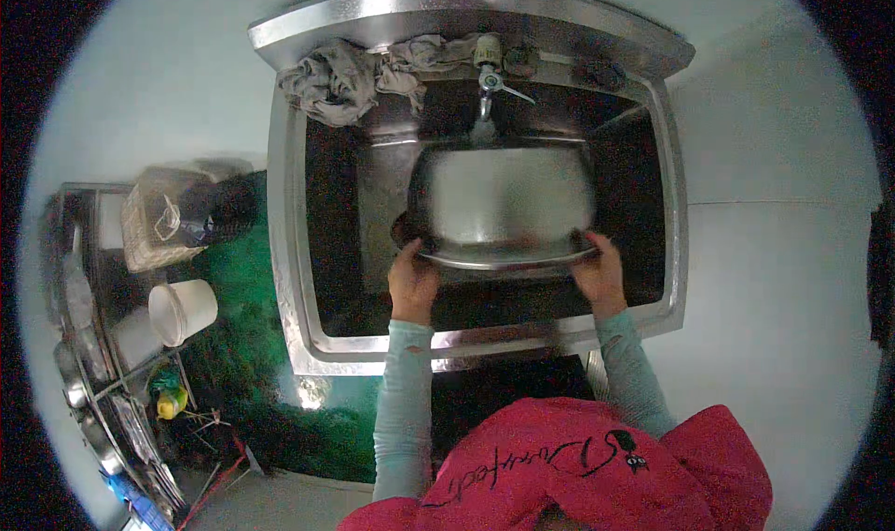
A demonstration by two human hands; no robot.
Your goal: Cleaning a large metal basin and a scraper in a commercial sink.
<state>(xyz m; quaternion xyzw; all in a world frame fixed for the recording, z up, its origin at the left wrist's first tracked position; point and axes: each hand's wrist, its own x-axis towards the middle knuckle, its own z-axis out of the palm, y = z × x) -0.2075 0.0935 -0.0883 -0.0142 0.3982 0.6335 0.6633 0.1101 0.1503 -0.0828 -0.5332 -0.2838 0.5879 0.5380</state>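
Observation:
A large stainless steel pot [508, 200] is held over the sink [291, 289], tilted on its side, its curved rim toward me. My left hand [413, 282] grips the near left edge of the pot, and my right hand [599, 275] closes on the near right edge. The pot's far end sits just under the tap [486, 102], which has a lever handle. Whether water runs from the tap is too blurred to tell. Part of the sink basin is hidden beneath the pot.
Grey cloths [331, 83] lie bunched along the sink's back left ledge. On the left, a woven basket [154, 219] and a white bucket [182, 312] stand by a metal rack [121, 372]. The floor [242, 382] is green. A pale wall [774, 270] borders the right side.

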